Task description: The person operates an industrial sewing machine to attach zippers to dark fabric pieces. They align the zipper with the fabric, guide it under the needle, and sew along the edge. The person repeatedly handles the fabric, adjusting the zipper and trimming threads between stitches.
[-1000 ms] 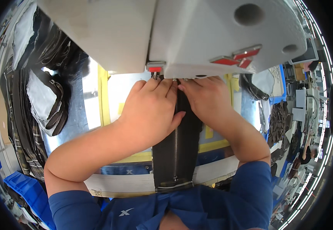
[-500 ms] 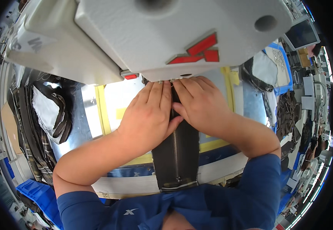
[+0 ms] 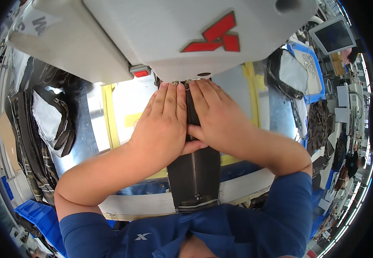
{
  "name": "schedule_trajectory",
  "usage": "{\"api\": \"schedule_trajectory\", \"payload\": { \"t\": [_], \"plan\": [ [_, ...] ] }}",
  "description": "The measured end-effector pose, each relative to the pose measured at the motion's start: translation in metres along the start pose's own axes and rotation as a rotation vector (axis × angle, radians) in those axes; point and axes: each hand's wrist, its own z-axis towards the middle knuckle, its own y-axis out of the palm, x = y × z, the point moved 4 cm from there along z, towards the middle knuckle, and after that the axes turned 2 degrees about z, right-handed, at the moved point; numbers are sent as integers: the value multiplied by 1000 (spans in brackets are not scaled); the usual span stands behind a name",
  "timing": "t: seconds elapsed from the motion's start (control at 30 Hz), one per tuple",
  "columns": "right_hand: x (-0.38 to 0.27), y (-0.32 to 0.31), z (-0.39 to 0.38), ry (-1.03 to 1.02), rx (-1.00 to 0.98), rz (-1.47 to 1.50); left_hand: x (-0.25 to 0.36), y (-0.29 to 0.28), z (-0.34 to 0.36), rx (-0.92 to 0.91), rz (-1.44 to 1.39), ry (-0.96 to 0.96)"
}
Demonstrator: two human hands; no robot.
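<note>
Since the left grip (image 3: 161, 120) and right grip (image 3: 219, 112) lie flat, not clenched, on the dark zip strip (image 3: 182, 178) – down the frame's middle – pushing too far could hurt fingers under the grey machine (image 3: 162, 38).

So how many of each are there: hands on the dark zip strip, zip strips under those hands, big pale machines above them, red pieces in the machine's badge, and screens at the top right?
Hands: 2 (left hand, right hand)
Dark zip strip: 1
Big pale machine: 1
Red badge pieces: 3
Screen: 1
Total: 8
</note>
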Motion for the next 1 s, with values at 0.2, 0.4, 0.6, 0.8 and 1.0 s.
{"api": "schedule_trajectory", "payload": {
  "t": [0.2,0.4,0.6,0.8,1.0],
  "plan": [
    [4,-3,2,1,16,21,-2,0,4,2,17,-8],
    [3,-9,1,-18,23,9,0,-6,5,-28,38,-9],
    [3,-12,3,-3,35,8,-5,-10,10,25,5,-6],
    [3,-12,4,15,48,30,-7,-12,12,35,7,-4],
    [4,-14,5,16,54,19,-8,-12,13,7,-13,-36]
  ]
}}
